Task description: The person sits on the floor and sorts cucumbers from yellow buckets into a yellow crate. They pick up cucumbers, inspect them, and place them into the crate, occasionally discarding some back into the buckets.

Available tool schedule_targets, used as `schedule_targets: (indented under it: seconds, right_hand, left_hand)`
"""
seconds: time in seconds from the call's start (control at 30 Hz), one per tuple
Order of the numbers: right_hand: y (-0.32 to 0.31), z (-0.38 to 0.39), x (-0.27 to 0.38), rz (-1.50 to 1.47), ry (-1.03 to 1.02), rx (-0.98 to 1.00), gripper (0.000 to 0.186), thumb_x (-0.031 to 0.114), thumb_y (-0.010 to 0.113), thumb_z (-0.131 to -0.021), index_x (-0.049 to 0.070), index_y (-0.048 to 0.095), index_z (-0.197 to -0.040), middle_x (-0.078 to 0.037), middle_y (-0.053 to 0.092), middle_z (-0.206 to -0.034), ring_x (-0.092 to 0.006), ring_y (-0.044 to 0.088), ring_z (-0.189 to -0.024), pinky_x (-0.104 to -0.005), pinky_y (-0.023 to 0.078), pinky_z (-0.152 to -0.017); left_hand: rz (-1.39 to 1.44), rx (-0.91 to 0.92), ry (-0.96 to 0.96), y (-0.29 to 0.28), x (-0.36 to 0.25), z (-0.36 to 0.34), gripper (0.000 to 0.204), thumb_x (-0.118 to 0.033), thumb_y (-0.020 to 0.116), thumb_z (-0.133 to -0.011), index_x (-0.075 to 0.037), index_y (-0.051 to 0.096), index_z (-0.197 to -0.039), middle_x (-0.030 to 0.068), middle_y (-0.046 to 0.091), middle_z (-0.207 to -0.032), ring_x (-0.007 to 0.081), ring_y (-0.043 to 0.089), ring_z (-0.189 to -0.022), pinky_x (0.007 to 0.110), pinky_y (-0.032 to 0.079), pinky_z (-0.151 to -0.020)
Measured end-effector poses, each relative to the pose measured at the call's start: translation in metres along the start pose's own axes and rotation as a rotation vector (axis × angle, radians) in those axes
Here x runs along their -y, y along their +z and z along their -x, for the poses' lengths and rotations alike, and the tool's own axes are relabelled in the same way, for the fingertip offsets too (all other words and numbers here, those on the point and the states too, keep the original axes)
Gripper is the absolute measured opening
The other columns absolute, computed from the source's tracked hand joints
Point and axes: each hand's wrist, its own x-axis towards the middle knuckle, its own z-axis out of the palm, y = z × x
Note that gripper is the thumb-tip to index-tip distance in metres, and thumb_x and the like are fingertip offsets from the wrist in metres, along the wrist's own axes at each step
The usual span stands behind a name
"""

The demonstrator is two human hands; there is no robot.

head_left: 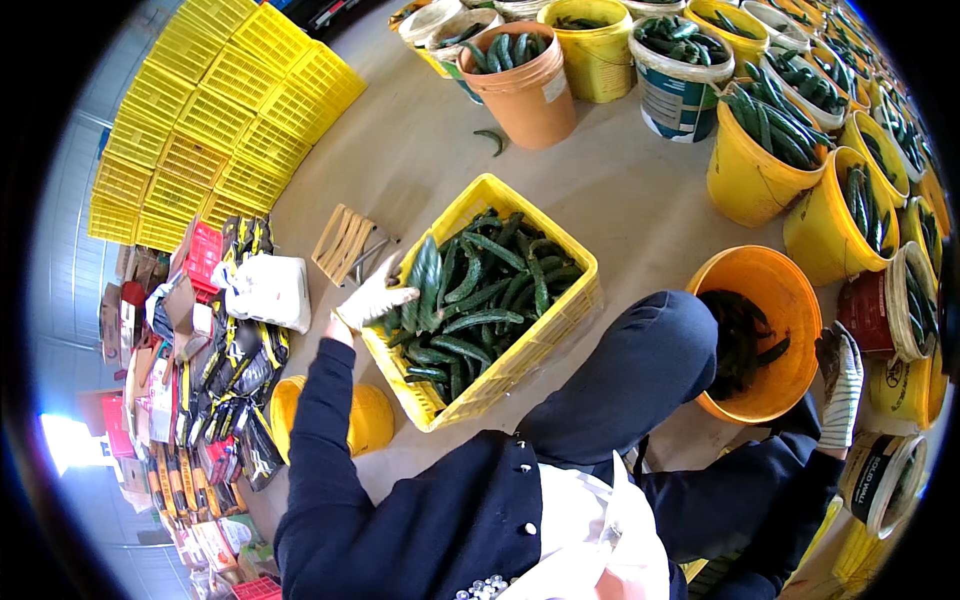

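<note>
A yellow slatted crate (520, 375) heaped with dark green cucumbers (485, 290) stands before me. My left hand (375, 298), in a white glove, reaches over its left rim. The thumb and fingers are apart, beside some larger cucumbers (424, 285) that stand up against that side; I see no firm hold on them. To the right, an orange bucket (797, 310) has a batch of cucumbers (733, 335) low inside it, partly in shadow. My right hand (839, 375), in a striped glove with a dark palm, is closed at this bucket's right rim, its fingertips partly hidden.
Buckets of cucumbers, such as a tan one (535, 100) and a yellow one (760, 165), line the back and right. A loose cucumber (490, 141) lies on the floor. Left are a small wooden stool (345, 243), stacked yellow crates (215, 125), a white sack (270, 292) and a yellow bucket (370, 418).
</note>
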Motion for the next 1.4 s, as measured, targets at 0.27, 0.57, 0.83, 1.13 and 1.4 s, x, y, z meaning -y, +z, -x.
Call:
schedule_targets:
  seconds: [0.27,0.57,0.83,1.13,1.4]
  right_hand:
    - [-0.008,-0.016,-0.016,0.140,0.070,-0.063,0.032,0.024,0.057,-0.093,0.004,0.057,-0.118,-0.010,0.062,-0.112,-0.0203,0.062,-0.098,-0.0334,0.052,-0.086]
    - [0.022,0.014,-0.004,0.282,-0.068,-0.013,0.031,0.022,0.053,-0.095,0.002,0.057,-0.118,-0.006,0.063,-0.107,-0.0142,0.060,-0.097,-0.0280,0.048,-0.088]
    - [0.047,0.012,0.014,0.216,-0.075,0.006,0.026,0.015,0.053,-0.094,0.000,0.058,-0.115,-0.006,0.062,-0.098,-0.0131,0.059,-0.090,-0.0247,0.047,-0.081]
    - [0.045,0.054,0.032,0.075,-0.165,-0.090,0.027,0.015,0.055,-0.093,0.001,0.058,-0.116,-0.005,0.063,-0.098,-0.0110,0.058,-0.088,-0.0215,0.047,-0.080]
    - [0.043,0.067,0.050,-0.061,-0.188,-0.154,0.027,0.008,0.049,-0.095,-0.002,0.055,-0.118,-0.010,0.062,-0.108,-0.0151,0.059,-0.101,-0.0279,0.045,-0.093]
  left_hand:
    - [-0.558,-0.202,-0.092,0.071,0.119,0.001,0.082,-0.047,0.064,-0.080,-0.017,0.023,-0.145,0.0265,0.019,-0.147,0.0466,0.022,-0.134,0.049,0.027,-0.108]
    - [-0.734,-0.318,0.220,0.110,0.134,-0.009,0.066,-0.013,0.059,-0.075,-0.010,0.037,-0.137,0.0256,0.037,-0.137,0.0463,0.029,-0.129,0.048,0.027,-0.108]
    - [-0.525,-0.082,0.351,0.083,-0.003,-0.059,0.032,-0.009,0.054,-0.087,-0.001,0.056,-0.118,0.0167,0.062,-0.112,0.0264,0.059,-0.106,0.035,0.044,-0.094]
    - [-0.329,0.792,0.577,0.380,-0.330,-0.103,0.052,-0.032,0.056,-0.090,0.001,0.047,-0.129,0.0112,0.057,-0.120,0.0163,0.054,-0.105,0.030,0.044,-0.089]
    - [-0.534,0.676,0.031,0.594,-0.211,-0.114,0.080,-0.037,0.064,-0.080,-0.004,0.024,-0.141,0.0176,0.040,-0.139,0.0274,0.038,-0.128,0.032,0.029,-0.108]
